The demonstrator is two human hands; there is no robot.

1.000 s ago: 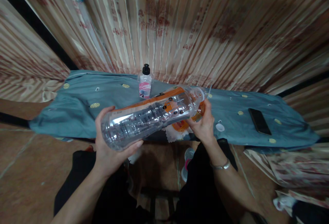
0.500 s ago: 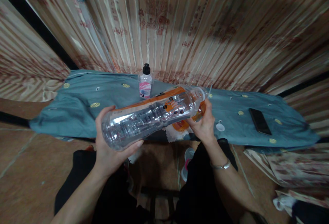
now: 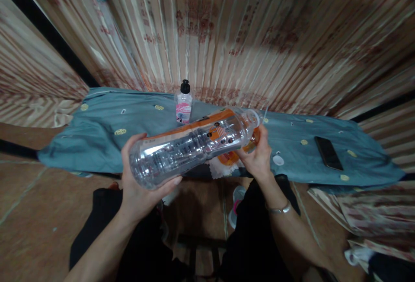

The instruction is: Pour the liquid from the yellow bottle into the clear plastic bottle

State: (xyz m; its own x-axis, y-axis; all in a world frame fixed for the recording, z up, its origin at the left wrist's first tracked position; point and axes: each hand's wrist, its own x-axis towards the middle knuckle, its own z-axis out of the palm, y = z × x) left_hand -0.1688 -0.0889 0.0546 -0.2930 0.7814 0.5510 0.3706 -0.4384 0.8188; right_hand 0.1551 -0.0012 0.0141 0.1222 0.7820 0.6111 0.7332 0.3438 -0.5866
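A large clear plastic bottle (image 3: 191, 148) with an orange label is held tilted above the cloth-covered bench, its neck up to the right. My left hand (image 3: 139, 182) is wrapped around its base, thumb along the underside. Under the neck, my right hand (image 3: 257, 156) is closed around an orange translucent container (image 3: 251, 141), its fingers close against the bottle's mouth. Most of that container is hidden by the bottle and hand. Another orange patch (image 3: 228, 157) shows below the bottle, over a white scalloped cloth or tissue (image 3: 218, 169).
Behind the bottle stands a small clear bottle (image 3: 183, 107) with a black cap and pink label. A white cap (image 3: 278, 160) and a black phone (image 3: 328, 152) lie on the teal cloth (image 3: 106, 118) to the right. A pleated curtain (image 3: 220, 36) hangs behind the bench.
Almost nothing differs. The large bottle and both hands appear a few pixels further right; both grips look the same.
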